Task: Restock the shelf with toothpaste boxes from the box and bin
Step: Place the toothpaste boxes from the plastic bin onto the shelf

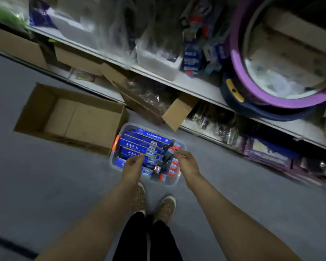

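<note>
Blurred, lower toothpaste boxes (139, 147) hidden under left hand (133, 167) and right hand (186, 162), fingers loosely curled, grasp unclear; roughly five rows in one bin (181, 146), one cardboard box (72, 117).

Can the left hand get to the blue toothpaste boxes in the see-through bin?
Probably yes. The left hand hovers right over the toothpaste boxes in the clear bin, which has no lid on it. Nothing lies between fingers and boxes, and the right hand keeps to the bin's other end.

Purple basin (239, 72) beside bagged goods (151, 34)
</note>
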`<state>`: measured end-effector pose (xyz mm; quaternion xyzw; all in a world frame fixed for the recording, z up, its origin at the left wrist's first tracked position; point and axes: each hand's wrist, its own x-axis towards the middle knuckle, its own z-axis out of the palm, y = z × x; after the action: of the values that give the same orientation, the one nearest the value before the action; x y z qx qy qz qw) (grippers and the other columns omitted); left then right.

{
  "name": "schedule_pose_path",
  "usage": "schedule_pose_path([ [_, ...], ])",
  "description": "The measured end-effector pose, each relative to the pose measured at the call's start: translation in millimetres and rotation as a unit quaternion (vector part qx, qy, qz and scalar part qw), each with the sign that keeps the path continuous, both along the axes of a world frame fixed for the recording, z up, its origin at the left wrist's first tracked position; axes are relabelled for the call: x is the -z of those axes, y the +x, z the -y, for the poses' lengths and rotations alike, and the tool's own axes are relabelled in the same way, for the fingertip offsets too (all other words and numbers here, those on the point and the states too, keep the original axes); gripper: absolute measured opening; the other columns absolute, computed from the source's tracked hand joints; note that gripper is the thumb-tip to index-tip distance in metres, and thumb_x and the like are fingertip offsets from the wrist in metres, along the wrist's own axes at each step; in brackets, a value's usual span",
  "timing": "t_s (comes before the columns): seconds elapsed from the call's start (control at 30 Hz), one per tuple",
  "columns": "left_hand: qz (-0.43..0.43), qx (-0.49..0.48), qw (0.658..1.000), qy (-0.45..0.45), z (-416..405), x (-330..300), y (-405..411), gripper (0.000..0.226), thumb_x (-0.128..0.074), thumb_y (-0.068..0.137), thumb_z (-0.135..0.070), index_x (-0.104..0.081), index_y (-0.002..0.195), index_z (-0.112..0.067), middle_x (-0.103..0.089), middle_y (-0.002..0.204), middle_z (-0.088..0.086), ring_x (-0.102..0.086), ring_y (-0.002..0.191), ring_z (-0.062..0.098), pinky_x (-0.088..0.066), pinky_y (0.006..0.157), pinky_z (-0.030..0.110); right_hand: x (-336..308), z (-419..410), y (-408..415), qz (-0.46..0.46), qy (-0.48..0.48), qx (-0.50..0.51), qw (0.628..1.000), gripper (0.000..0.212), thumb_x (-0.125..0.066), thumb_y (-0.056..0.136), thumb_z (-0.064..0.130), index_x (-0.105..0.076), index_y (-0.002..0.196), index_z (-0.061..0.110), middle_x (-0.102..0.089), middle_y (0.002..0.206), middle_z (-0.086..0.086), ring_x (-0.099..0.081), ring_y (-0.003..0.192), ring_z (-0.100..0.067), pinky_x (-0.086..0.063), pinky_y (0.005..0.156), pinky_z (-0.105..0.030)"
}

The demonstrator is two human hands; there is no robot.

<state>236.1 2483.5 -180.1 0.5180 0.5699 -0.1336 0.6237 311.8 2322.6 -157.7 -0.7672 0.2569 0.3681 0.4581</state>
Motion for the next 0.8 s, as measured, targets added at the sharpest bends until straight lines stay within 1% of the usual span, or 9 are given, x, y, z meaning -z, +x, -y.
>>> schedule_pose_path([
  [0.1, -0.020, -0.023, 0.999, -0.020, -12, 50, -12, 0.016, -0.067, 0.093, -0.038, -0.060, 0.098, -0.025, -0.062, 0.120, 0.010, -0.058, 0.113, 0.027, -0.045, 0.107, 0.047, 53, -14, -8, -0.023, 0.004, -0.013, 1.000, 0.026, -0.061, 0.090, 0.041, -0.069, 0.102, 0.018, -0.070, 0.100, 0.000, -0.062, 0.088, -0.015, -0.048, 0.076, -0.028],
  [0.23, -0.019, -0.043, 0.999, -0.021, -24, 112, -11, 0.026, -0.068, 0.093, -0.042, -0.059, 0.108, -0.024, -0.063, 0.123, 0.011, -0.060, 0.112, 0.027, -0.047, 0.105, 0.049, 117, -31, -3, -0.036, -0.007, -0.051, 0.998, 0.019, -0.058, 0.098, 0.032, -0.062, 0.085, 0.018, -0.059, 0.079, 0.002, -0.055, 0.080, -0.020, -0.039, 0.077, -0.030],
  [0.33, -0.022, -0.043, 0.999, -0.018, -30, 155, -7, 0.033, -0.068, 0.092, -0.045, -0.059, 0.109, -0.018, -0.065, 0.116, 0.012, -0.062, 0.105, 0.027, -0.049, 0.103, 0.050, 162, -41, 1, -0.042, -0.006, -0.032, 0.999, 0.036, -0.062, 0.093, 0.044, -0.065, 0.119, 0.018, -0.065, 0.111, 0.000, -0.060, 0.104, -0.024, -0.047, 0.094, -0.037],
  [0.4, -0.025, -0.050, 0.998, -0.015, -32, 179, -4, 0.044, -0.069, 0.090, -0.047, -0.060, 0.115, -0.012, -0.065, 0.113, 0.012, -0.062, 0.103, 0.027, -0.049, 0.102, 0.051, 183, -48, 4, -0.050, -0.001, -0.016, 0.999, 0.048, -0.065, 0.090, 0.048, -0.060, 0.130, 0.022, -0.061, 0.122, 0.005, -0.058, 0.114, -0.022, -0.046, 0.102, -0.040],
  [0.5, -0.036, -0.060, 0.997, -0.026, -35, 207, 0, 0.063, -0.069, 0.089, -0.050, -0.057, 0.128, -0.002, -0.064, 0.113, 0.013, -0.063, 0.099, 0.025, -0.051, 0.101, 0.050, 215, -58, 7, -0.050, 0.016, 0.014, 0.999, 0.066, -0.070, 0.076, 0.059, -0.059, 0.132, 0.026, -0.062, 0.128, 0.004, -0.060, 0.119, -0.025, -0.048, 0.102, -0.043],
  [0.57, -0.033, -0.086, 0.995, -0.026, -35, 222, 5, 0.061, -0.071, 0.088, -0.048, -0.059, 0.123, 0.001, -0.064, 0.107, 0.016, -0.061, 0.086, 0.022, -0.053, 0.095, 0.046, 231, -63, 12, -0.037, 0.023, 0.017, 0.999, 0.060, -0.071, 0.085, 0.050, -0.056, 0.137, 0.025, -0.059, 0.132, 0.005, -0.058, 0.121, -0.024, -0.047, 0.103, -0.040],
  [0.63, -0.038, -0.115, 0.992, -0.029, -35, 234, 11, 0.065, -0.073, 0.086, -0.048, -0.056, 0.128, -0.001, -0.064, 0.116, 0.015, -0.064, 0.096, 0.024, -0.052, 0.100, 0.045, 236, -70, 16, -0.038, 0.017, 0.003, 0.999, 0.065, -0.068, 0.087, 0.051, -0.050, 0.145, 0.025, -0.055, 0.137, 0.004, -0.054, 0.125, -0.022, -0.045, 0.107, -0.041],
  [0.73, -0.034, -0.131, 0.990, -0.047, -32, 243, 18, 0.063, -0.072, 0.088, -0.045, -0.053, 0.132, -0.004, -0.063, 0.111, 0.007, -0.063, 0.094, 0.018, -0.052, 0.099, 0.039, 246, -79, 21, -0.051, 0.019, -0.006, 0.998, 0.090, -0.060, 0.062, 0.071, -0.049, 0.143, 0.032, -0.058, 0.141, -0.002, -0.057, 0.125, -0.027, -0.048, 0.106, -0.050],
  [0.8, -0.026, -0.136, 0.989, -0.047, -32, 246, 22, 0.066, -0.072, 0.089, -0.045, -0.052, 0.134, -0.001, -0.062, 0.103, 0.007, -0.060, 0.084, 0.016, -0.052, 0.093, 0.037, 253, -82, 22, -0.059, 0.010, -0.011, 0.998, 0.081, -0.058, 0.070, 0.067, -0.049, 0.142, 0.031, -0.058, 0.140, -0.003, -0.056, 0.125, -0.027, -0.046, 0.107, -0.048],
])
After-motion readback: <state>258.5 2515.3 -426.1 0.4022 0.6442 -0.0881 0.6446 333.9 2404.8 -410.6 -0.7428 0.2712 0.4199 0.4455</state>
